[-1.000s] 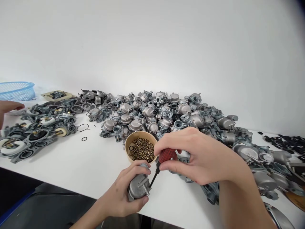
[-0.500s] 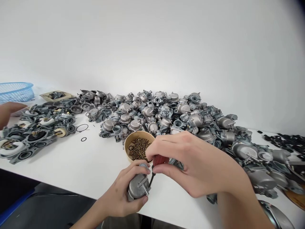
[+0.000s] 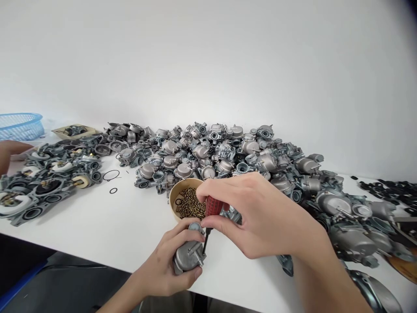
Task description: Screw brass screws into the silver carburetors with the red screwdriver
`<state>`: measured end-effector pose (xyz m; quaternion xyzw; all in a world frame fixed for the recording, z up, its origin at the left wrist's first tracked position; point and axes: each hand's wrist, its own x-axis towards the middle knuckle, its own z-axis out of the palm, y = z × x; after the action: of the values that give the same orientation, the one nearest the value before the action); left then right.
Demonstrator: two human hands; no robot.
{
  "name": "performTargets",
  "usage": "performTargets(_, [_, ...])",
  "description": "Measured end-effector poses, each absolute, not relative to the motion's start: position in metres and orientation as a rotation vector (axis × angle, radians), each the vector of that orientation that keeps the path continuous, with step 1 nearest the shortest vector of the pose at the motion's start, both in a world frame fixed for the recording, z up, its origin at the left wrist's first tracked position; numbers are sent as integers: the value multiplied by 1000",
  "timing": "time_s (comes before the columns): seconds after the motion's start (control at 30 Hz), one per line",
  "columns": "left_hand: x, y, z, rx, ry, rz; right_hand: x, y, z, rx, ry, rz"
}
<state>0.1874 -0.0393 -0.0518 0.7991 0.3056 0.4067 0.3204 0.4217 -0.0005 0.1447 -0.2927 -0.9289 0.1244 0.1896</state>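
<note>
My left hand [image 3: 169,256] is wrapped round a grey metal carburetor [image 3: 189,256], its rounded bowl turned up, close to the table's front edge. In my right hand [image 3: 250,213] is a screwdriver [image 3: 214,206] with a red handle, gripped between thumb and fingers. Its dark shaft points down, and the tip meets the right side of the carburetor's bowl; the screw under it is too small to make out. Just behind the carburetor stands a round tan tub [image 3: 174,194] of small brass-coloured screws [image 3: 189,203], partly covered by my right hand.
A wide heap of carburetors [image 3: 202,152] runs along the wall. Opened carburetor bodies [image 3: 48,187] with white floats lie at left, near another person's hand [image 3: 9,152]. Rubber rings [image 3: 113,190], a blue basket [image 3: 21,126], a cardboard tray [image 3: 74,131] and black parts [image 3: 391,191] are also about.
My right hand has turned and shifted slightly left, showing more of the red handle. The screwdriver's shaft stands more upright. My left hand and the carburetor have hardly moved.
</note>
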Motion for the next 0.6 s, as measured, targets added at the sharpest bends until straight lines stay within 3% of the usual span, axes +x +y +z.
performTargets(0.37, [188, -39, -52, 2088, 811, 1039, 410, -3, 130, -527, -2413, 261])
performTargets(0.6, [189, -43, -67, 2070, 965, 985, 373, -8, 110, -464, -2251, -53])
